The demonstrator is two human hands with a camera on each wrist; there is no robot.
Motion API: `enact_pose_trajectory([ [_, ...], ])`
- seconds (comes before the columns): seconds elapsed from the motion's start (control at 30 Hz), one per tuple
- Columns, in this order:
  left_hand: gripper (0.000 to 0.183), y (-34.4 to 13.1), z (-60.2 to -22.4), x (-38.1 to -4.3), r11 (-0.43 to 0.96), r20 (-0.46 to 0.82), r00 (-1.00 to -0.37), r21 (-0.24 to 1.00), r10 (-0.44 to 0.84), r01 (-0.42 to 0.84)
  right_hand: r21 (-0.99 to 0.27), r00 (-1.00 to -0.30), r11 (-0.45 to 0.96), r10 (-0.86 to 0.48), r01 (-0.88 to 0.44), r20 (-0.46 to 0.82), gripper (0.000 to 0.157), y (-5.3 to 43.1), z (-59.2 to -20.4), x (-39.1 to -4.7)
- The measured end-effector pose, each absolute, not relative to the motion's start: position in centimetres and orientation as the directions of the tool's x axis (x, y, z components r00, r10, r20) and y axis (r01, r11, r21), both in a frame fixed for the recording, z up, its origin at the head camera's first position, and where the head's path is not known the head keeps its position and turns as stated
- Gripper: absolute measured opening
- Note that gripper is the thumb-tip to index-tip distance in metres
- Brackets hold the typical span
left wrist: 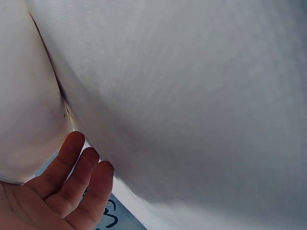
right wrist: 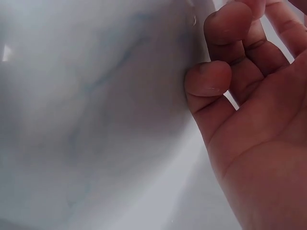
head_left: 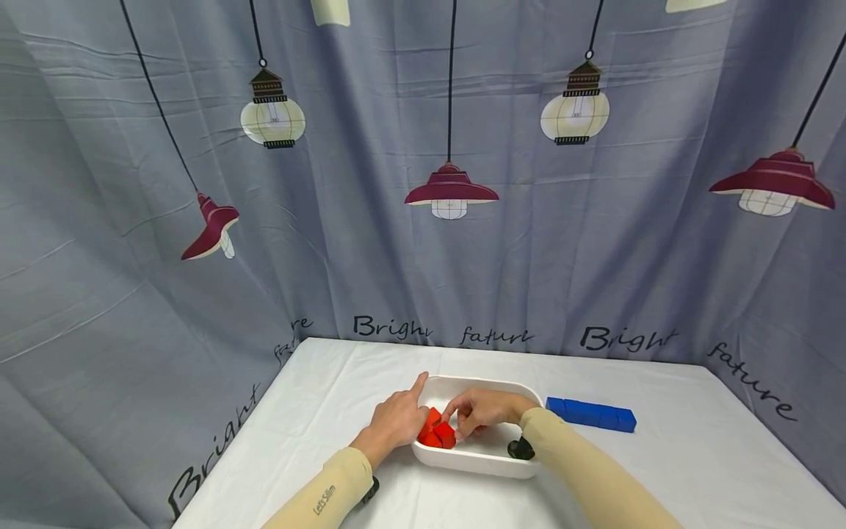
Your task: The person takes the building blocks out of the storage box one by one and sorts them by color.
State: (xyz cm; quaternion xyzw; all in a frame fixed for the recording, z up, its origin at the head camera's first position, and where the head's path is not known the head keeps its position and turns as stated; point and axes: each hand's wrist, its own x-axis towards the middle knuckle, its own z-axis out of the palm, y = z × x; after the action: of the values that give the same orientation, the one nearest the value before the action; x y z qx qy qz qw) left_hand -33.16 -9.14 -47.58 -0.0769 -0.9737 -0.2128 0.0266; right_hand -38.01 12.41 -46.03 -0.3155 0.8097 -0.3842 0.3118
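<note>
A white tray (head_left: 477, 463) stands on the table with several red blocks (head_left: 438, 433) grouped at its left end. My left hand (head_left: 399, 417) grips the tray's left rim, its index finger stretched along the outside. In the left wrist view, three fingers (left wrist: 98, 187) of that hand lie between the tray wall and the white cloth. Inside the tray is my right hand (head_left: 487, 408), with bent thumb and index finger against the nearest red block. The right wrist view shows curled fingers (right wrist: 208, 79) beside the tray's white surface; no block appears there.
A row of blue blocks (head_left: 591, 414) lies just right of the tray. White cloth (head_left: 687, 448) covers the table, and a grey printed curtain (head_left: 502, 279) hangs behind it. A small dark object (head_left: 521, 448) shows beneath the right wrist.
</note>
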Motion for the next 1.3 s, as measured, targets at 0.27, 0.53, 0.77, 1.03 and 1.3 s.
enact_pose_trajectory([
  [0.27,0.064,-9.0,-47.6,-33.0,0.904,0.096,-0.985,0.392,0.143,0.169,-0.769,-0.625,0.554,-0.733,-0.320,-0.269,0.024,12.7,-45.6,-37.7],
  [0.53,0.062,-9.4,-47.0,-33.0,0.914,0.138,-0.980,0.359,0.146,0.187,-0.733,-0.616,0.570,-0.742,-0.371,-0.264,0.028,13.7,-43.9,-37.7],
  [0.77,0.067,-10.0,-46.2,-33.0,0.904,0.089,-0.985,0.394,0.145,0.169,-0.728,-0.624,0.559,-0.746,-0.396,-0.233,0.024,14.5,-42.1,-37.6],
  [1.03,0.067,-10.0,-46.6,-32.9,0.912,0.095,-0.986,0.377,0.137,0.163,-0.731,-0.656,0.554,-0.729,-0.399,-0.195,0.024,16.3,-40.6,-36.7],
  [1.3,0.063,-9.6,-46.9,-32.9,0.922,0.112,-0.987,0.359,0.111,0.145,-0.762,-0.682,0.528,-0.714,-0.375,-0.158,0.025,19.4,-39.7,-35.6],
])
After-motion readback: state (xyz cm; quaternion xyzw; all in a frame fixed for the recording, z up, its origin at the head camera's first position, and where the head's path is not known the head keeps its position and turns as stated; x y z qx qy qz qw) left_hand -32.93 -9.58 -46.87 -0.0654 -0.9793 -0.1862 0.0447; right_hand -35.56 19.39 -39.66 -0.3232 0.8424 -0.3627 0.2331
